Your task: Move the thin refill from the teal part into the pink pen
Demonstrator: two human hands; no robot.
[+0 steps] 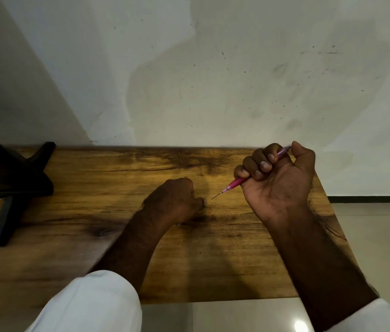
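Refill (217, 195) shows as a thin dark needle jutting from the nose of the pink pen (235, 182), so it appears seated in the barrel already, or nearly so. Pen and refill share one long axis, running from about 1 o'clock at the pale cap end near the thumb down to 7 o'clock at the free tip. That tip points toward the left hand (177, 200), which lies at roughly 8 o'clock from it, close but not touching.

The right hand (277, 180) is fisted around the pen, palm turned up, fingers curled over the barrel and thumb near its upper end. The left hand rests knuckles-up on the wooden table (93, 212), curled closed; whether it hides the teal part cannot be told, since nothing teal is clearly visible.

Judging from this, any remaining push on the refill would run up along the axis toward 1 o'clock, and the left hand is the nearer one to give it.
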